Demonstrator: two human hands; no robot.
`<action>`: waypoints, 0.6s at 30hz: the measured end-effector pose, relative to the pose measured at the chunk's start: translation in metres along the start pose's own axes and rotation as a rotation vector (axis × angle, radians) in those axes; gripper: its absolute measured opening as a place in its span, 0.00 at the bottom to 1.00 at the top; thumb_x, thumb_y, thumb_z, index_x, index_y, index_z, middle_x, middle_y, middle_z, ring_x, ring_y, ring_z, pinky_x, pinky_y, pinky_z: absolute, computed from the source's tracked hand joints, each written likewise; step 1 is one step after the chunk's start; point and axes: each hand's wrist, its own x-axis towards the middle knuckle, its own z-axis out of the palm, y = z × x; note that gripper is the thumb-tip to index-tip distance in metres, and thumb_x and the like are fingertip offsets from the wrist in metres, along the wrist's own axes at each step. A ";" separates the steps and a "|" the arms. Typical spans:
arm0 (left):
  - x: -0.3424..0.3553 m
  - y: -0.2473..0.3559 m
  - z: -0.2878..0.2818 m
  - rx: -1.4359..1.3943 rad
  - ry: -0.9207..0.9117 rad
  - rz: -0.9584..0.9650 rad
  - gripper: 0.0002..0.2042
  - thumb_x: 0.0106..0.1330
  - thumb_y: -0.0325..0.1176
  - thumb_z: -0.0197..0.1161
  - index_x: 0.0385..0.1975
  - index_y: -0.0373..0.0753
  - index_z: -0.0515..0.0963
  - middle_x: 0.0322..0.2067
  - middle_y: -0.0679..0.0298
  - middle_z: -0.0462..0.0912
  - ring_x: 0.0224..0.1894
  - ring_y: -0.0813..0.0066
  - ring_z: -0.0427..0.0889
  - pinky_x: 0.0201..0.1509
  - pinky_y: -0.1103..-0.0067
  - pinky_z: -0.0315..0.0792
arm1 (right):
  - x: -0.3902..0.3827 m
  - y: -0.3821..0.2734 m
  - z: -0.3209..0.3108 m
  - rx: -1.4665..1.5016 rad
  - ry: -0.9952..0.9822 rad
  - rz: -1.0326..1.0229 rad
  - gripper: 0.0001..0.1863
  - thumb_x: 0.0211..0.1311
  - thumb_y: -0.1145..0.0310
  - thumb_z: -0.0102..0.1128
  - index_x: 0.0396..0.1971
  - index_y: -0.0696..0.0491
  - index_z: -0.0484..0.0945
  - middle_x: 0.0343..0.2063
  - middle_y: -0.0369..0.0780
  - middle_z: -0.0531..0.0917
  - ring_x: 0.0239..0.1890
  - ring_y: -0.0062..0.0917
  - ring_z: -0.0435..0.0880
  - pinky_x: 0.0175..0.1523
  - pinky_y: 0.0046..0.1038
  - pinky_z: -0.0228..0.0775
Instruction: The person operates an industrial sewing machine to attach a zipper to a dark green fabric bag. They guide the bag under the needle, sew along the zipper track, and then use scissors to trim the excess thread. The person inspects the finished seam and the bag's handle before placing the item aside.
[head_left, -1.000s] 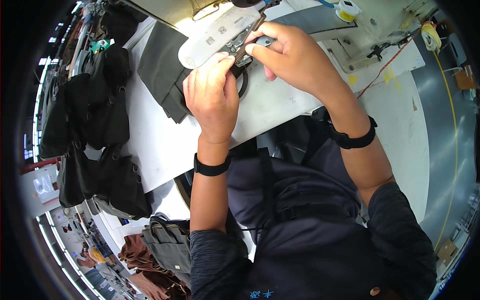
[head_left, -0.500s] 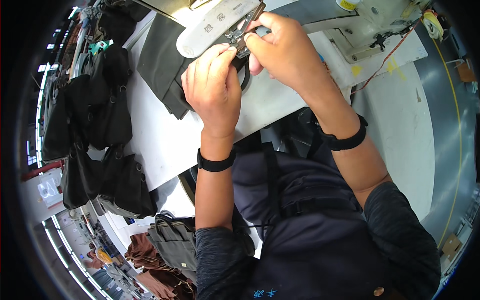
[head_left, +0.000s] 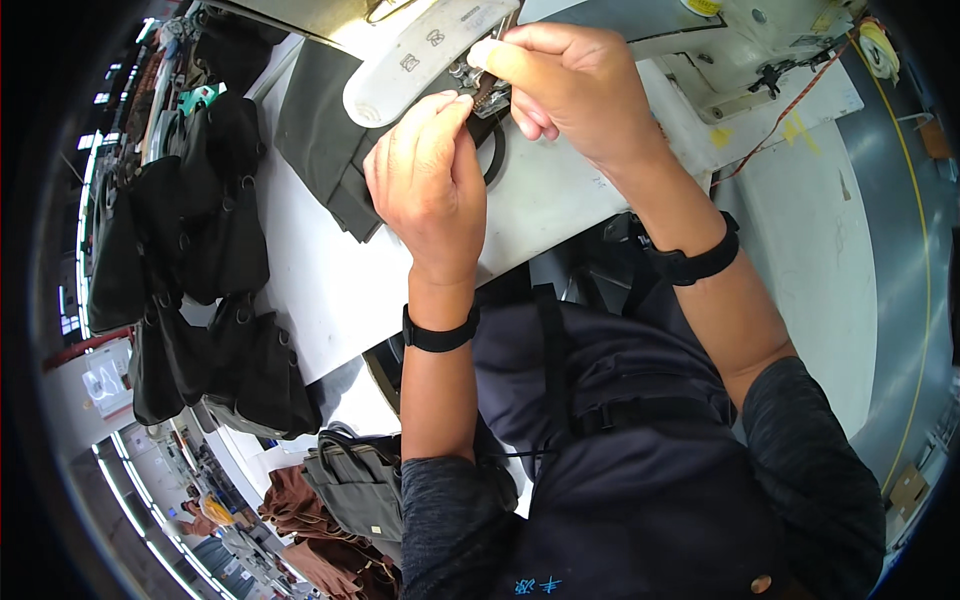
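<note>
At the head of a sewing machine (head_left: 420,55), my left hand (head_left: 425,190) has its fingers bent together, tips beside a small brown piece (head_left: 481,98) under the metal presser parts (head_left: 466,76); what they grip is hard to make out. My right hand (head_left: 585,95) pinches with thumb and index finger just right of the machine's white housing, by the needle bar; whatever lies between those fingertips is too small to name. A dark olive fabric bag piece (head_left: 320,140) lies on the white table (head_left: 320,310) under and left of the machine, a curved dark loop beside my left hand.
Several black bags (head_left: 175,230) are heaped along the left. Olive (head_left: 355,480) and brown bags (head_left: 290,500) sit at lower left. A red cord (head_left: 780,120) crosses the machine bed's right end. A white spool (head_left: 700,7) stands at top. A grey floor (head_left: 905,250) shows at far right.
My right thumb has risen and shifted left toward the needle bar, while the lower fingers show more below. My left hand stays at much the same place by the presser parts.
</note>
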 end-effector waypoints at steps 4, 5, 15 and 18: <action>-0.004 -0.001 0.001 -0.035 0.033 -0.052 0.11 0.60 0.19 0.70 0.40 0.40 0.86 0.41 0.64 0.90 0.43 0.68 0.87 0.51 0.75 0.74 | 0.001 0.004 0.001 -0.145 0.002 -0.058 0.11 0.68 0.70 0.63 0.31 0.63 0.85 0.13 0.33 0.79 0.14 0.12 0.75 0.21 0.19 0.65; -0.003 -0.001 -0.002 -0.040 0.022 -0.049 0.10 0.60 0.18 0.70 0.39 0.39 0.86 0.40 0.63 0.90 0.43 0.68 0.88 0.51 0.75 0.75 | -0.001 0.002 0.002 -0.155 0.005 -0.048 0.10 0.68 0.70 0.63 0.30 0.63 0.85 0.13 0.33 0.79 0.14 0.13 0.76 0.21 0.19 0.65; 0.001 0.001 -0.005 -0.041 0.001 -0.051 0.09 0.59 0.17 0.70 0.37 0.37 0.87 0.40 0.62 0.91 0.42 0.69 0.89 0.51 0.76 0.74 | 0.001 0.008 0.004 -0.004 0.043 -0.027 0.08 0.69 0.73 0.62 0.35 0.63 0.83 0.12 0.34 0.79 0.13 0.13 0.74 0.19 0.20 0.63; 0.001 0.001 -0.006 -0.042 -0.004 -0.055 0.09 0.59 0.17 0.70 0.37 0.38 0.87 0.40 0.62 0.91 0.42 0.69 0.89 0.51 0.76 0.74 | 0.000 0.008 0.004 0.019 0.044 -0.032 0.09 0.68 0.73 0.62 0.33 0.64 0.83 0.12 0.33 0.78 0.13 0.13 0.74 0.18 0.20 0.63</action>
